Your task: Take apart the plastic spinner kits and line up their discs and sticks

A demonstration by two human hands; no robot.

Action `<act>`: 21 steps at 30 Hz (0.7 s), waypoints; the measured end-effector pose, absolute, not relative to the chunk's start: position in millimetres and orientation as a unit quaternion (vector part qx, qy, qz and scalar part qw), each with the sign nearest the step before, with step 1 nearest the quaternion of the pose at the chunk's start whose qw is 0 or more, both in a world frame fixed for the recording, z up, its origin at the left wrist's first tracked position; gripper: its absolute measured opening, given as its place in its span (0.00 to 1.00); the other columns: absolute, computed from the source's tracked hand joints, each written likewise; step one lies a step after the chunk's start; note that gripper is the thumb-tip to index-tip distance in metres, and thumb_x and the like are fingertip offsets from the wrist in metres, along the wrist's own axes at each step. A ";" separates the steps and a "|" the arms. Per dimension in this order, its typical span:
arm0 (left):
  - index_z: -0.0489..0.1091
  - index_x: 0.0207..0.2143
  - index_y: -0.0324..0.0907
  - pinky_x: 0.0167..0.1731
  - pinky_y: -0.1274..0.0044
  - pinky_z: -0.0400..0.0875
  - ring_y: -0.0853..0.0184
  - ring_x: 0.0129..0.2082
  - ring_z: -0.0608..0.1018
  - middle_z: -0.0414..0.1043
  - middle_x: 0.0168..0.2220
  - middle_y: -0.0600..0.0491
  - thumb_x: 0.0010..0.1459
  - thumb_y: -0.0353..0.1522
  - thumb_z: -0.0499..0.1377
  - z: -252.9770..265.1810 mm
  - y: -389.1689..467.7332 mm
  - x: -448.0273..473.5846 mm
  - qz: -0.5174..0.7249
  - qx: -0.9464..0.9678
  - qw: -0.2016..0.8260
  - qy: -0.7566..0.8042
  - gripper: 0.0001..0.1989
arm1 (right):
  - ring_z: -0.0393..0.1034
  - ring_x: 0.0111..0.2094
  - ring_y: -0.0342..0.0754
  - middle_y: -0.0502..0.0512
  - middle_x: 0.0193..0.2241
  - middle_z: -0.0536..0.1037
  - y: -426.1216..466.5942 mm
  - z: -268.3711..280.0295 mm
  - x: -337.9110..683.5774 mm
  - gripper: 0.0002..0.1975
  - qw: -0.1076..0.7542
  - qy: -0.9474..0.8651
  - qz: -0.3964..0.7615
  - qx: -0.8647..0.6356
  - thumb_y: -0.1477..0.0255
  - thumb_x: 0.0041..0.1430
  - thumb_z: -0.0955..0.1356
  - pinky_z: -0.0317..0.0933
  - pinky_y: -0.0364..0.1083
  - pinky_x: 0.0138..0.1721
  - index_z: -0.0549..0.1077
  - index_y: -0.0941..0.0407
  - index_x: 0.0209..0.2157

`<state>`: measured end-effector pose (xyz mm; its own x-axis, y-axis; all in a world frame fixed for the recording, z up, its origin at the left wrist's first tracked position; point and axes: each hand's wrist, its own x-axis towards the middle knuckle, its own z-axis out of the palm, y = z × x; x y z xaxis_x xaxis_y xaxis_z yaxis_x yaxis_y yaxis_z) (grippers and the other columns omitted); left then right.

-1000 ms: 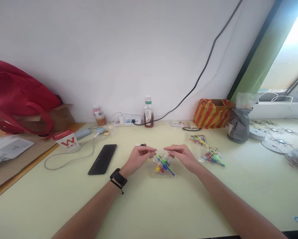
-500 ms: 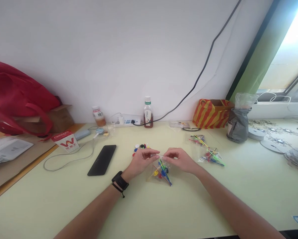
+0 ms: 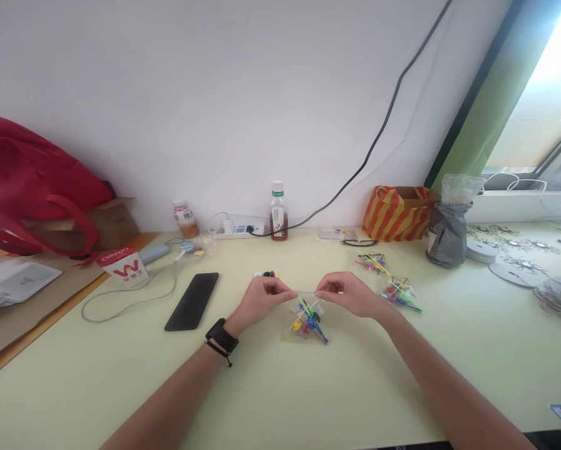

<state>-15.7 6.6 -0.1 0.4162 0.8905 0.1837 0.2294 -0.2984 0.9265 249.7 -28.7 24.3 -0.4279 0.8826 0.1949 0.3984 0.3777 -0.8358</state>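
Observation:
A clear plastic bag (image 3: 292, 336) hangs just in front of me, its top edge stretched between my two hands. Inside it are thin coloured sticks and small round pieces in blue, yellow, red and black. My left hand (image 3: 262, 301), with a black watch on the wrist, pinches the bag's upper left corner. Its upper right corner is pinched between thumb and fingers of my right hand (image 3: 348, 295). Behind my left hand, partly hidden, lie small round coloured pieces (image 3: 267, 275). Two similar filled bags, a nearer one (image 3: 400, 294) and a farther one (image 3: 374, 262), rest beyond my right hand.
A black phone (image 3: 192, 302) lies left of my hands, beside a grey cable. Along the wall stand a brown drink bottle (image 3: 277, 215), a power strip (image 3: 240, 228) and a striped bag (image 3: 395, 215). Grey discs (image 3: 515, 275) are at the right.
My hands have moved apart along the bag's top edge, the right one going right and the left slightly left. The bag's top is now pulled straight between them.

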 end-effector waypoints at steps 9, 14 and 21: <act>0.78 0.25 0.39 0.20 0.79 0.62 0.72 0.20 0.68 0.74 0.22 0.53 0.52 0.47 0.71 3.9 6.9 -16.3 0.456 0.685 0.402 0.401 0.20 | 0.69 0.28 0.47 0.55 0.31 0.79 -23.4 23.3 253.1 0.17 0.426 -0.705 0.376 -0.424 0.55 0.60 0.72 0.65 0.47 0.29 0.81 0.56 0.37; 0.78 0.33 0.41 0.24 0.78 0.66 0.69 0.26 0.73 0.77 0.29 0.52 0.60 0.48 0.65 11.3 17.0 -27.9 0.532 0.628 0.321 0.469 0.19 | 0.72 0.31 0.51 0.57 0.31 0.78 -17.0 15.1 260.1 0.13 0.579 -0.642 0.206 -0.458 0.58 0.63 0.72 0.69 0.50 0.34 0.78 0.54 0.36; 0.76 0.44 0.43 0.40 0.71 0.71 0.59 0.44 0.77 0.79 0.45 0.47 0.65 0.44 0.58 2.5 36.8 -51.3 0.516 0.634 0.147 0.557 0.16 | 0.70 0.33 0.51 0.58 0.34 0.76 -5.0 -21.7 255.1 0.13 0.451 -0.766 0.088 -0.449 0.69 0.69 0.63 0.67 0.51 0.37 0.78 0.53 0.36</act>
<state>-51.3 36.8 2.5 -0.1537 0.8578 0.4905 0.5551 -0.3358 0.7610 255.1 -5.0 -21.7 -0.1903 0.7680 0.6116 0.6092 0.5809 -0.5398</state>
